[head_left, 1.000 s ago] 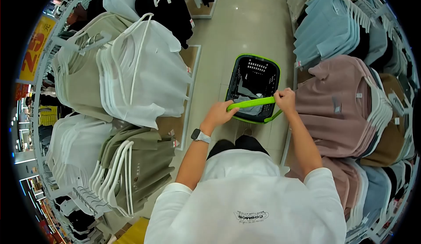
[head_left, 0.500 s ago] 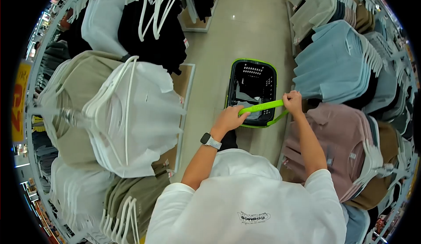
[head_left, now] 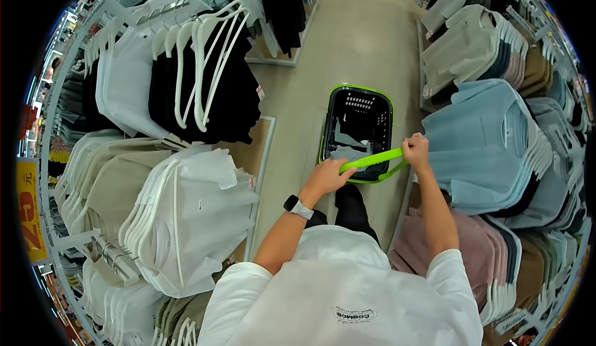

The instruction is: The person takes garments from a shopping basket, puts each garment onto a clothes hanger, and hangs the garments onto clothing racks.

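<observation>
A black shopping basket (head_left: 387, 119) with a green rim is in front of my legs, over the aisle floor. Some grey cloth (head_left: 349, 153) lies inside it, at the end nearest me. The green handle (head_left: 374, 159) stretches between my hands. Around its left end my left hand (head_left: 326, 178) is closed, with a watch (head_left: 298, 207) on that wrist. My right hand (head_left: 415, 150) is wrapped round the handle's right end.
Racks of hanging clothes line both sides: white shirts (head_left: 205, 215) and black ones (head_left: 214, 91) at left, blue (head_left: 475, 144) and pink ones (head_left: 444, 250) at right. Between them runs the tiled floor (head_left: 366, 35). A yellow sign (head_left: 30, 212) hangs at far left.
The racks have shifted down the view as I moved forward along the aisle. Both hands still grip the handle, and the basket stays ahead of me. More racks show at the top.
</observation>
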Action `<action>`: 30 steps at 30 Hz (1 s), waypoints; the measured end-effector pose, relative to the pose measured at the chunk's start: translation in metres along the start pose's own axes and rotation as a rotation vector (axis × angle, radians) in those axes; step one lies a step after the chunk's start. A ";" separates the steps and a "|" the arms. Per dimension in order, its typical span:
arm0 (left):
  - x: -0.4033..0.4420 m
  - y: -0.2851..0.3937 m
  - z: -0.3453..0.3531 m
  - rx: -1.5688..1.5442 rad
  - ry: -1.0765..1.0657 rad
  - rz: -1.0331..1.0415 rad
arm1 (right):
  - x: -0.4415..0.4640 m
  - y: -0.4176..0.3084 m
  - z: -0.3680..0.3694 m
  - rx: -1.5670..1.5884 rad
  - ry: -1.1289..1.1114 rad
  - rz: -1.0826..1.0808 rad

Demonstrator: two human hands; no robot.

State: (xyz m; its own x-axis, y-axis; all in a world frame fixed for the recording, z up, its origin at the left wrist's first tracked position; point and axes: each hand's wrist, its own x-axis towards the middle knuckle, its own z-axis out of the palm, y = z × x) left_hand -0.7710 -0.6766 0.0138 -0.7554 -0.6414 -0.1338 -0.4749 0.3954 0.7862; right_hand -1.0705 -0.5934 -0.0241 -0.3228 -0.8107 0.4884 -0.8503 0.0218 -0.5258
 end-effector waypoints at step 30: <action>0.357 -0.083 -0.096 -0.158 0.336 0.114 | 0.247 0.105 0.069 0.025 -0.139 0.007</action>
State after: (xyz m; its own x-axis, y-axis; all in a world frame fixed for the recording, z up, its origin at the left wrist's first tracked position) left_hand -0.9574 -1.0015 -0.0412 -0.5969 -0.7893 0.1443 -0.3017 0.3874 0.8712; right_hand -1.2106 -0.8322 -0.0068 -0.2660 -0.8841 0.3842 -0.8373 0.0144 -0.5466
